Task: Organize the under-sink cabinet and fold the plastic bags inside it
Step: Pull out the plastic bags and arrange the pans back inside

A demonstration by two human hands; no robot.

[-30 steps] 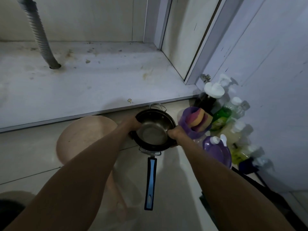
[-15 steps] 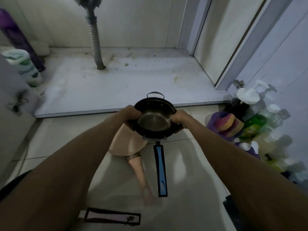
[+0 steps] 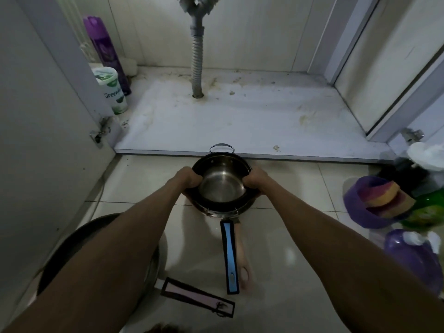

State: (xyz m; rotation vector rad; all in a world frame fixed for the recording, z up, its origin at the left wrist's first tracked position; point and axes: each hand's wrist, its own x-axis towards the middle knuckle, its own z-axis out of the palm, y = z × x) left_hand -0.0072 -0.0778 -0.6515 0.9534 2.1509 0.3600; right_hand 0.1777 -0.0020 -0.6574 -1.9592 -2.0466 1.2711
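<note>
A person's left hand (image 3: 189, 177) and right hand (image 3: 255, 179) each grip opposite rims of a stack of pans (image 3: 222, 188) (a steel pot nested on top), held over the tiled floor (image 3: 288, 248) just before the front edge of the cabinet floor (image 3: 240, 121). A spray can (image 3: 107, 52) and canister (image 3: 110, 90) stand in its back-left corner.

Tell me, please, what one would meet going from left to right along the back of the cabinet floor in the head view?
Purple spray can → white Greenfi-labelled canister in front of it → grey corrugated drain hose → bare stained cabinet floor → right side wall.
</note>
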